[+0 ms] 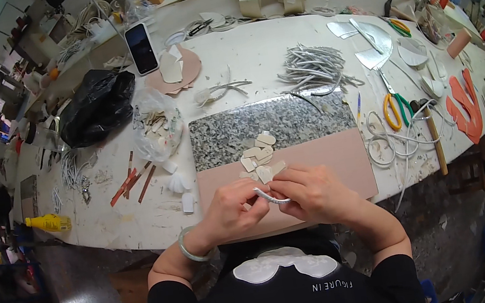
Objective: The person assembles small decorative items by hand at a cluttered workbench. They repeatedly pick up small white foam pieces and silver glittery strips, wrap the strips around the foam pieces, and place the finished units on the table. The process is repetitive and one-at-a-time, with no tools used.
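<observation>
My left hand (233,206) and my right hand (312,191) meet over the near edge of a pink board (344,158). Between their fingertips they pinch a thin curved silvery strip (269,196). A pale green bangle (186,247) circles my left wrist. Just beyond my hands lies a small heap of cream-coloured cut pieces (260,152), spread over the seam between the pink board and a speckled granite slab (270,123).
A bundle of silver strips (314,65) lies behind the slab. Yellow-and-green scissors (396,108), white cord (391,142) and a hammer (433,135) sit to the right. A clear bag of scraps (158,129), a black bag (96,104) and a phone (141,47) are on the left.
</observation>
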`<state>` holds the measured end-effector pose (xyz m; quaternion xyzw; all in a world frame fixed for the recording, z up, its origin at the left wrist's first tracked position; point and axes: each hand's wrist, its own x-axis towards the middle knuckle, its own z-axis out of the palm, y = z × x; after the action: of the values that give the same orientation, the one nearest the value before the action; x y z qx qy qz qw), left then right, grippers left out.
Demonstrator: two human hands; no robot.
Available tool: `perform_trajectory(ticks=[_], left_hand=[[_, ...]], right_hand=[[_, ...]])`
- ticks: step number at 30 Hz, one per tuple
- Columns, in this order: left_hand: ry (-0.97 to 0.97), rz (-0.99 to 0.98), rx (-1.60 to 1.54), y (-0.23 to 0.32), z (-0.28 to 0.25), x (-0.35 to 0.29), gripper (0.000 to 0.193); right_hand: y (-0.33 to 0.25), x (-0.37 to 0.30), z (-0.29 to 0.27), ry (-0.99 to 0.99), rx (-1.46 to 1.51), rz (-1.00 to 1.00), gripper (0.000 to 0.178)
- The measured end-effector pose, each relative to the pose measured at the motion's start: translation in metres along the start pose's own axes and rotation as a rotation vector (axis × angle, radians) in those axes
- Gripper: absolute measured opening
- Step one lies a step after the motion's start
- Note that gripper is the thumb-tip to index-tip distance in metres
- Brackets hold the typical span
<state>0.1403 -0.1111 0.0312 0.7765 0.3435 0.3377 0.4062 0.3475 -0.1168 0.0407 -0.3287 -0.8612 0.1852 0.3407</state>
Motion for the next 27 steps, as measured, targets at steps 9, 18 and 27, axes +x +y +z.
perform_trajectory(ticks=[9,18,27], left_hand=[[-0.050,-0.432,-0.699,-0.001,-0.016,0.002,0.015],[-0.108,-0.561,-0.815,-0.007,0.007,0.012,0.012],[0.088,-0.212,-0.180,-0.007,0.013,0.014,0.027]], right_hand=[[0.039,-0.055,-0.015,0.222,1.257,0.424,0.003],[0.005,-0.029,-0.015,0.225,0.497,0.334,0.018],[0.018,-0.036,-0.003,0.220,0.401,0.629,0.022]])
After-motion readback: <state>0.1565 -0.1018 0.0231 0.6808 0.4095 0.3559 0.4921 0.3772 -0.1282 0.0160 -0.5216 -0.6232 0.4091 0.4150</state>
